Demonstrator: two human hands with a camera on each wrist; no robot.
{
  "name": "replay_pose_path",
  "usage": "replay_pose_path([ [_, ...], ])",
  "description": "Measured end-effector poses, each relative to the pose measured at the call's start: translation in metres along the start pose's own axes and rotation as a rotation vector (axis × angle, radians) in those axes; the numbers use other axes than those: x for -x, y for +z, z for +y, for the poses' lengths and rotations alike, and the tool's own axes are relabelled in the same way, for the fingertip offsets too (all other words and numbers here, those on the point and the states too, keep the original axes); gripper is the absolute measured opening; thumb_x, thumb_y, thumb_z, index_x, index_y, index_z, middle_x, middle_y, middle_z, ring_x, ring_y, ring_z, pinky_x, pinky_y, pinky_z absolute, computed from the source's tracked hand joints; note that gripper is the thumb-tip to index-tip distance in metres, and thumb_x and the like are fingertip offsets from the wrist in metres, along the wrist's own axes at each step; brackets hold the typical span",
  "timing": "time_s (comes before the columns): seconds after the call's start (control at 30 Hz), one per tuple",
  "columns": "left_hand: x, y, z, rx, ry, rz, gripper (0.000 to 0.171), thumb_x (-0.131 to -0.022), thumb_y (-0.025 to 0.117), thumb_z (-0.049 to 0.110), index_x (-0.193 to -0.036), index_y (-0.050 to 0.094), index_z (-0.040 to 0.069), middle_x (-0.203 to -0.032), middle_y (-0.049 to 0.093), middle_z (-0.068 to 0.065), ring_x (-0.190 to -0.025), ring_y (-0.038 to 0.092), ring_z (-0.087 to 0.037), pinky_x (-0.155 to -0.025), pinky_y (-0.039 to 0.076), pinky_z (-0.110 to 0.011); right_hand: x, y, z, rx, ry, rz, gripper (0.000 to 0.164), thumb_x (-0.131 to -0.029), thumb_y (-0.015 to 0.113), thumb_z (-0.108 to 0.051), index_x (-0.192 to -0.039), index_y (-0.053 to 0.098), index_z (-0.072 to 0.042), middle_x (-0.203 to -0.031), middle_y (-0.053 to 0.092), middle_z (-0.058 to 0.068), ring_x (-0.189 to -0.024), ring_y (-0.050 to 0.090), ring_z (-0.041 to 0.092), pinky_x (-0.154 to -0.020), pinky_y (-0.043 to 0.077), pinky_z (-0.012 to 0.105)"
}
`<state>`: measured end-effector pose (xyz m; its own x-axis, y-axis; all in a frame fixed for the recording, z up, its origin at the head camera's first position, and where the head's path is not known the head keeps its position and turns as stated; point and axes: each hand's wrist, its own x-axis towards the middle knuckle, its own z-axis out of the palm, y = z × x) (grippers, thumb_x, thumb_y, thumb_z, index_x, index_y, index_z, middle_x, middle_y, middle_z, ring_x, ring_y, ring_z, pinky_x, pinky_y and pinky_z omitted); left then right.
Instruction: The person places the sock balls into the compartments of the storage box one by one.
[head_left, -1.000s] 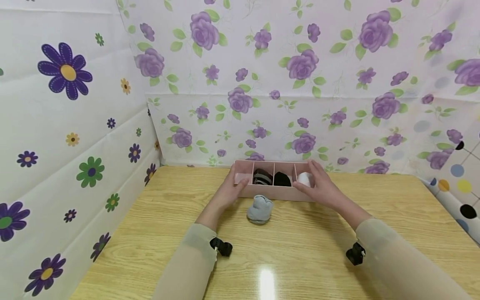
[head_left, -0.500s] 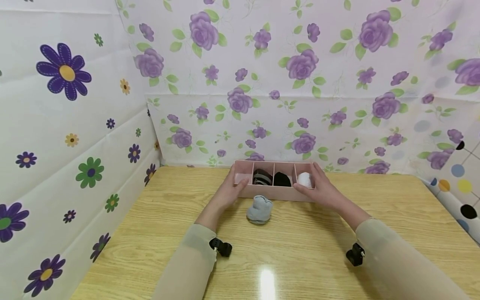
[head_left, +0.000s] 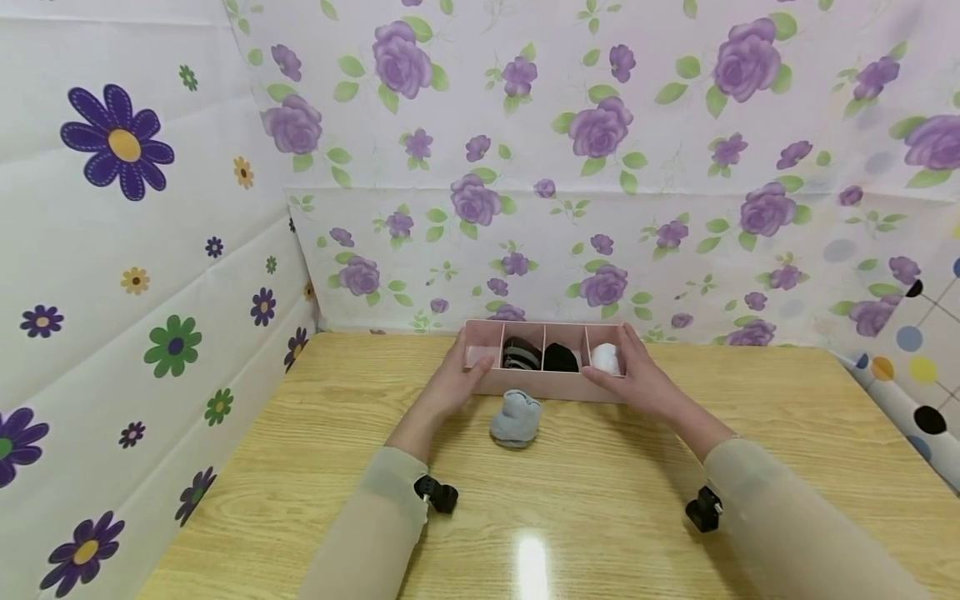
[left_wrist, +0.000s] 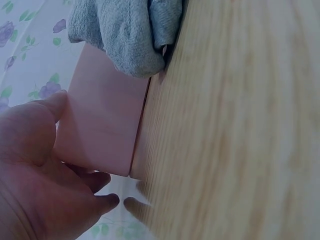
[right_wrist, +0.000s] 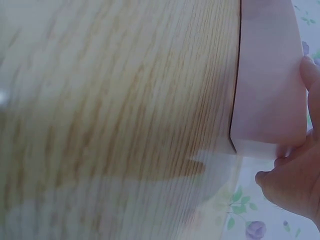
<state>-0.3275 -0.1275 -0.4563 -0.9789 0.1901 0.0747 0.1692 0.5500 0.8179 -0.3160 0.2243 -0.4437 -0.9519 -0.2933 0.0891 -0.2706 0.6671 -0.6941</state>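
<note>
A long pink divided box (head_left: 551,386) stands at the back of the table. My left hand (head_left: 452,381) grips its left end, thumb at the front rim and fingers round the end wall. At the opposite end my right hand (head_left: 645,381) holds the box the same way. From left to right, the compartments show bare pink, a striped dark sock (head_left: 521,356), a black sock (head_left: 560,358) and a white sock (head_left: 604,359). In front lies a rolled grey sock (head_left: 516,419); the left wrist view shows its knit (left_wrist: 127,37) close before the box wall.
The wooden table (head_left: 585,492) spreads out in front of the box. A flowered sheet (head_left: 525,208) hangs right behind it, and another patterned sheet (head_left: 225,333) lines the left side. Dotted cloth (head_left: 926,358) is at the far right.
My right fingers have slid slightly outward along the box's right end, showing more of the white sock. The head view has shifted a little; the box and grey sock look unmoved.
</note>
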Motion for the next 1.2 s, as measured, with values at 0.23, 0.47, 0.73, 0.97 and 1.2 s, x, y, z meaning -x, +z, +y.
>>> replay_pose_path([
  [0.23,0.007,-0.006,0.007,-0.072,0.04,0.017,0.092,-0.117,0.055,0.046,-0.176,0.001,0.002,-0.182,0.007,-0.024,-0.167,0.015,-0.043,-0.135,0.014,-0.055,-0.001,0.0,0.0,0.011,-0.003,0.002,0.113,-0.109,0.069,-0.052,-0.175,-0.006,0.0,-0.181,-0.013,0.026,-0.164,0.004,0.056,-0.127,0.023,0.074],
  [0.47,0.021,-0.013,0.018,-0.148,0.089,0.004,0.091,-0.116,0.057,0.047,-0.178,0.005,0.006,-0.184,0.009,-0.019,-0.166,0.019,-0.042,-0.135,0.017,-0.059,-0.002,-0.001,0.001,0.047,-0.008,0.015,0.113,-0.109,0.069,-0.053,-0.174,-0.006,0.001,-0.181,-0.011,0.028,-0.163,0.007,0.058,-0.126,0.026,0.074],
  [0.73,0.038,-0.011,0.035,-0.239,0.136,0.003,0.084,-0.116,0.058,0.044,-0.178,0.014,0.009,-0.183,0.016,-0.016,-0.168,0.015,-0.035,-0.134,0.003,-0.063,-0.004,0.0,0.003,0.047,-0.01,0.017,0.113,-0.108,0.07,-0.053,-0.174,-0.003,0.003,-0.181,-0.011,0.028,-0.164,0.006,0.057,-0.127,0.024,0.074],
  [0.97,0.051,-0.001,0.043,-0.289,0.221,-0.014,0.076,-0.115,0.06,0.045,-0.174,0.033,0.006,-0.179,0.031,-0.017,-0.166,0.023,-0.038,-0.133,0.001,-0.068,-0.004,0.0,0.003,0.038,-0.017,0.016,0.112,-0.108,0.07,-0.051,-0.174,-0.003,0.003,-0.181,-0.011,0.029,-0.164,0.006,0.057,-0.127,0.025,0.074],
  [1.2,0.066,0.007,0.053,-0.348,0.251,0.015,0.064,-0.113,0.065,0.042,-0.168,0.048,0.013,-0.169,0.051,-0.008,-0.162,0.037,-0.031,-0.134,0.005,-0.067,-0.004,0.0,0.003,0.032,-0.014,0.017,0.114,-0.108,0.07,-0.052,-0.174,-0.004,0.004,-0.181,-0.011,0.03,-0.163,0.006,0.057,-0.127,0.025,0.073],
])
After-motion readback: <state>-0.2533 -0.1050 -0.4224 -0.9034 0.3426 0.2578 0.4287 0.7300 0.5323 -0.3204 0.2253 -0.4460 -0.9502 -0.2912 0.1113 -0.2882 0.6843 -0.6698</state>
